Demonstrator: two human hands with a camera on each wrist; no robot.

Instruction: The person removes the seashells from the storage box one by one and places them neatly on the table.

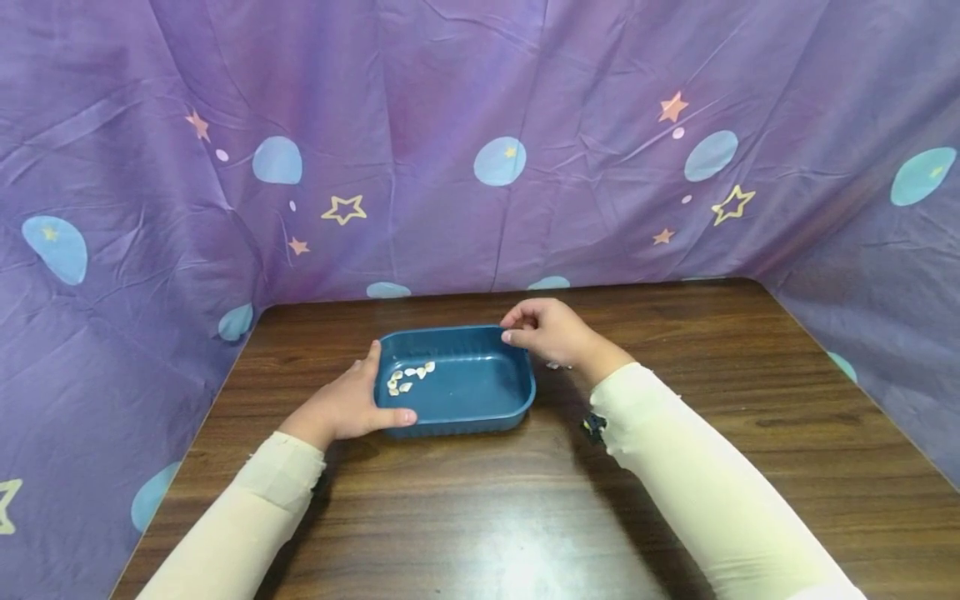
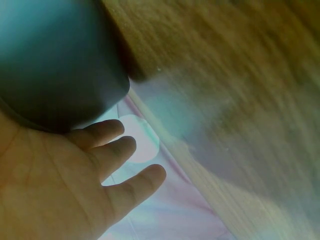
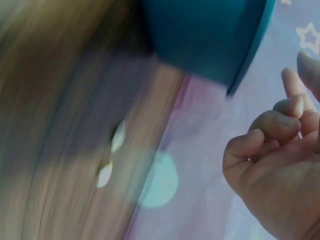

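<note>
A blue rectangular tray (image 1: 456,422) with raised sides stands on the table, several small off-white, shell-like pieces (image 1: 406,387) gathered at its left end. My left hand (image 1: 347,402) rests against that end, thumb along the front rim and index finger by the back left corner. In the left wrist view, three of its fingers (image 2: 135,187) stretch out straight beside the tray's wall. Over the back right corner hovers my right hand (image 1: 551,332), thumb and index tips apart, nothing visible between them. Its other fingers (image 3: 274,126) are curled in the right wrist view.
More pale pieces (image 3: 105,174) lie on the table right of the tray, partly hidden by the right hand in the head view. The brown wood-grain table (image 1: 450,500) meets a purple curtain (image 1: 420,125) with stars and blue spots behind and at both sides.
</note>
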